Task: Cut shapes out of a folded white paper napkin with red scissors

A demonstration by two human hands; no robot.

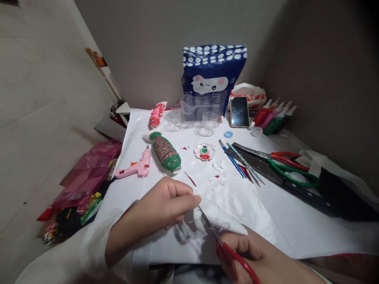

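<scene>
The left hand (166, 205) pinches a white scrap (197, 221) between thumb and fingertips, the other fingers curled in. The right hand (251, 252) is closed around the red-handled scissors (225, 246), whose blades meet the scrap at the near edge of the counter (296, 225). Beyond the scrap lie white cuttings (227, 191), then a green fish (165, 153) with a pink glue gun (136, 167) to its left. Larger shears (284, 165) lie right of the cuttings.
</scene>
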